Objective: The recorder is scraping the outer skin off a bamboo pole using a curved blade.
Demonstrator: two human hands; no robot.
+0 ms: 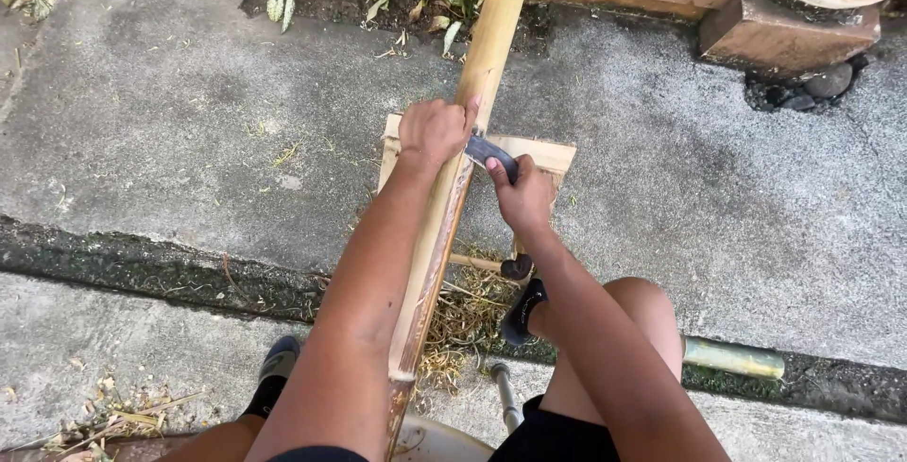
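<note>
left hand [432, 131] gripped bamboo pole [452, 188] | right hand [521, 196] held blade [484, 150] against it | pole looked stiff, long, smooth; best gripped mid-shaft

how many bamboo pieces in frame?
2. A long tan bamboo pole runs up the middle under the left hand and right hand; a short green bamboo piece lies lower right. Others may be hidden.

Left arm: bare, runs from the bottom centre of the frame up to mid-frame.
Left hand [433, 131]: fist closed, knuckles up, thumb pointing toward upper right.
Right arm: bare, rises from lower right, bent over a raised knee.
Right hand [521, 196]: curled tight, just right of the left hand.
</note>
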